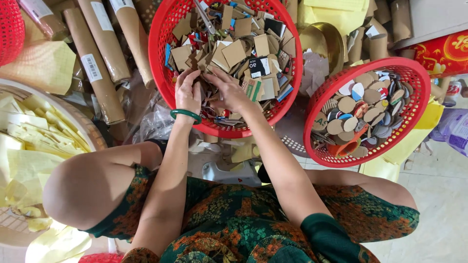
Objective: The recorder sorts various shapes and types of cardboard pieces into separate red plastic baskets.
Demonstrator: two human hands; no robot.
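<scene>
My left hand [187,91], with a green bangle [185,114] on the wrist, and my right hand [228,90] are both down in a big red plastic basket [161,44] heaped with cardboard scraps [234,51]. The fingers of both hands are curled into the scrap pile near the basket's front rim, close together. The scraps hide the fingertips, so what each hand grips cannot be told. A pair of scissors [204,17] lies on the scraps at the far side.
A smaller red basket [414,73] at the right holds round cardboard discs [363,104]. Brown cardboard tubes [97,63] lie at the upper left. Yellow paper sheets [29,146] fill a round tray at the left. My knees frame a white stool [229,173].
</scene>
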